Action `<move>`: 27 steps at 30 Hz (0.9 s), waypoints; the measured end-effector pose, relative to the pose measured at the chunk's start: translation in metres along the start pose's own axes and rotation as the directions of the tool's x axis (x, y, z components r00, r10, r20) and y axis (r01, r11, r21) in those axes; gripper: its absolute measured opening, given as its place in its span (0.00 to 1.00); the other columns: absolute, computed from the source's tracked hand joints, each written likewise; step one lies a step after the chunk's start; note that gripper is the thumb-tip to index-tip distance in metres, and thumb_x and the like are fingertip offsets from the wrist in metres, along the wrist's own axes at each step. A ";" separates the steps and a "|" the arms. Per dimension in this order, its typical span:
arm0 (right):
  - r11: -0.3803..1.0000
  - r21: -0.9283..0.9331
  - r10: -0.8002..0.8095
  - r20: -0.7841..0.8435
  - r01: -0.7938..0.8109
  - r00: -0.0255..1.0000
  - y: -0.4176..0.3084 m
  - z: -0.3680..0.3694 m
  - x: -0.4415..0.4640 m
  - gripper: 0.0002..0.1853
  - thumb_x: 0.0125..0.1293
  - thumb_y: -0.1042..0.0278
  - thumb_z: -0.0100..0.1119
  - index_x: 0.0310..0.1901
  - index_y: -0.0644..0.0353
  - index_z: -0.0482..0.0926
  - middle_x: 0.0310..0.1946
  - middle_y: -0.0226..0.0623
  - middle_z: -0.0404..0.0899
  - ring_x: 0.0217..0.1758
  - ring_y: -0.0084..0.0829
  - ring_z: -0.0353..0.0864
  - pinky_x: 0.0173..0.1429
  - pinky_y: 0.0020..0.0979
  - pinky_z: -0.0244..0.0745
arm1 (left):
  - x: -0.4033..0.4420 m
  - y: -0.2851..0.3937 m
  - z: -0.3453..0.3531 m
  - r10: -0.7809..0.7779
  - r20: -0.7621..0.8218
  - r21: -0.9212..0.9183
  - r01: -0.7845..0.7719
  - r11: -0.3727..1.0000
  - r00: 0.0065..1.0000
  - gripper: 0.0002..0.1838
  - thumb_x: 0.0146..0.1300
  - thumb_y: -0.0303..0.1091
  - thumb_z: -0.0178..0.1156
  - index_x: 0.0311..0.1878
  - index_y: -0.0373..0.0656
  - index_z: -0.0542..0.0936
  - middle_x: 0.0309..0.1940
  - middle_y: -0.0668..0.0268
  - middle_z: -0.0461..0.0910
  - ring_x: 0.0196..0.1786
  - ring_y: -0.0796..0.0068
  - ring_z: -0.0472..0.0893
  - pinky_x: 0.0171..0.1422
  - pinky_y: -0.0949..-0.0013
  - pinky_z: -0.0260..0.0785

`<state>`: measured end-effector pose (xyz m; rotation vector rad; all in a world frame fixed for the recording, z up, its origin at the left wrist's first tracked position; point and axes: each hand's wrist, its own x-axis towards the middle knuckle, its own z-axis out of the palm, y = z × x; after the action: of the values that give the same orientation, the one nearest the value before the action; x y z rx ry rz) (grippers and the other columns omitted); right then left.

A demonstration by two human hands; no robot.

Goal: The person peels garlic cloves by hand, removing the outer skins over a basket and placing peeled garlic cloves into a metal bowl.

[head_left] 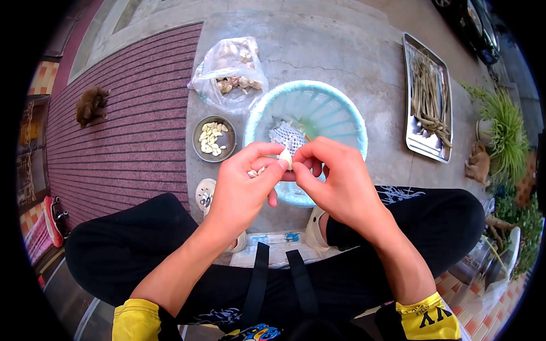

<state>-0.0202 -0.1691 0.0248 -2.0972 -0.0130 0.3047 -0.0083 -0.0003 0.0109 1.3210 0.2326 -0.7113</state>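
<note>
My left hand (247,179) pinches a pale garlic clove (286,158) between thumb and index finger, with more cloves (256,172) tucked in its curled fingers. From the other side, my right hand (333,170) has its thumb and fingertips closed at the clove's edge; whether they grip a bit of skin is too small to tell. Both hands are over the near part of a blue-lined basket (307,85), which holds a crumpled white netted or patterned piece (288,135). Left of it, a metal bowl (197,142) holds several peeled cloves (212,136).
A clear plastic bag (224,59) of garlic bulbs (236,84) lies behind the bowl. At right, a metal tray (418,139) carries dried stalks (427,91). A brown animal (92,106) is on the striped mat (131,113), another (478,163) by the potted plant (506,133).
</note>
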 end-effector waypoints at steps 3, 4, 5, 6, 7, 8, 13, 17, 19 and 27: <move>0.999 -0.025 -0.030 0.000 0.030 1.000 0.000 0.000 0.000 0.05 0.56 0.72 0.61 0.31 0.65 0.78 0.28 0.43 0.78 0.30 0.42 0.78 0.35 0.37 0.72 | -0.002 0.000 0.000 0.020 0.003 -0.009 -0.020 1.000 1.000 0.12 0.68 0.30 0.57 0.49 0.32 0.75 0.36 0.60 0.84 0.40 0.78 0.84 0.26 0.80 0.67; 0.999 -0.025 -0.029 0.001 0.029 1.000 0.000 0.000 0.000 0.05 0.56 0.72 0.61 0.31 0.65 0.78 0.28 0.43 0.78 0.30 0.42 0.78 0.35 0.37 0.72 | -0.002 0.000 0.000 0.019 0.003 -0.009 -0.019 1.000 1.000 0.12 0.68 0.30 0.57 0.49 0.32 0.75 0.36 0.60 0.84 0.40 0.78 0.84 0.26 0.80 0.67; 1.000 -0.019 -0.016 0.013 0.016 1.000 0.000 0.000 0.000 0.05 0.56 0.72 0.61 0.31 0.65 0.78 0.28 0.43 0.78 0.30 0.42 0.79 0.35 0.37 0.72 | -0.002 0.000 0.001 0.018 -0.002 0.004 -0.018 1.000 1.000 0.12 0.68 0.30 0.57 0.49 0.32 0.75 0.36 0.60 0.84 0.39 0.79 0.83 0.26 0.80 0.67; 1.000 -0.014 -0.003 0.025 0.003 1.000 0.000 -0.001 0.000 0.05 0.56 0.72 0.61 0.31 0.64 0.78 0.28 0.43 0.78 0.30 0.42 0.79 0.35 0.37 0.73 | -0.002 0.000 0.001 0.018 -0.006 0.017 -0.018 1.000 1.000 0.11 0.68 0.30 0.56 0.48 0.32 0.75 0.36 0.60 0.84 0.37 0.80 0.83 0.26 0.80 0.67; 1.000 -0.014 -0.002 0.026 0.002 1.000 0.001 0.000 0.000 0.05 0.56 0.72 0.61 0.31 0.64 0.78 0.28 0.43 0.78 0.30 0.42 0.79 0.35 0.37 0.73 | -0.002 0.000 0.001 0.017 -0.006 0.016 -0.017 1.000 1.000 0.11 0.68 0.30 0.56 0.48 0.32 0.75 0.36 0.60 0.84 0.37 0.80 0.83 0.26 0.80 0.67; 1.000 -0.014 -0.016 0.025 0.016 1.000 0.002 0.000 0.000 0.05 0.56 0.72 0.61 0.32 0.64 0.78 0.28 0.43 0.78 0.31 0.42 0.79 0.35 0.37 0.73 | -0.002 0.000 0.000 0.014 0.005 0.037 -0.014 0.999 1.000 0.10 0.67 0.29 0.56 0.48 0.33 0.75 0.36 0.61 0.84 0.39 0.78 0.84 0.24 0.79 0.66; 0.998 -0.056 -0.038 0.026 0.039 0.999 0.007 0.006 -0.001 0.05 0.57 0.73 0.61 0.34 0.64 0.77 0.29 0.44 0.78 0.32 0.43 0.80 0.36 0.37 0.74 | -0.002 -0.001 -0.003 -0.018 0.028 0.054 0.017 0.998 0.999 0.09 0.67 0.28 0.56 0.47 0.34 0.75 0.34 0.61 0.83 0.38 0.77 0.84 0.23 0.79 0.64; 0.998 -0.042 -0.055 0.012 0.055 0.998 0.005 0.005 -0.001 0.06 0.57 0.72 0.62 0.34 0.64 0.77 0.30 0.44 0.78 0.33 0.43 0.80 0.37 0.37 0.74 | 0.000 0.000 -0.002 -0.037 0.007 0.015 0.037 0.999 0.999 0.11 0.68 0.31 0.56 0.47 0.32 0.75 0.34 0.60 0.84 0.35 0.81 0.83 0.24 0.80 0.65; 0.997 -0.039 -0.060 0.017 0.061 0.998 0.002 0.003 0.000 0.06 0.57 0.72 0.62 0.34 0.64 0.77 0.30 0.44 0.78 0.33 0.43 0.80 0.37 0.37 0.73 | 0.000 0.000 -0.003 -0.027 -0.009 -0.006 0.027 1.000 1.000 0.11 0.68 0.31 0.56 0.47 0.32 0.75 0.34 0.59 0.84 0.36 0.80 0.84 0.23 0.80 0.65; 0.995 -0.068 -0.067 0.003 0.067 0.998 0.004 0.004 0.000 0.05 0.56 0.73 0.62 0.32 0.65 0.78 0.28 0.42 0.78 0.32 0.43 0.79 0.36 0.37 0.73 | -0.003 0.002 -0.001 -0.043 0.033 -0.010 0.043 0.999 0.999 0.10 0.68 0.30 0.55 0.47 0.32 0.74 0.36 0.57 0.84 0.39 0.77 0.85 0.21 0.81 0.65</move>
<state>-0.0220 -0.1679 0.0192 -2.1595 -0.0953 0.2682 -0.0091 0.0017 0.0138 1.2958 0.2385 -0.7666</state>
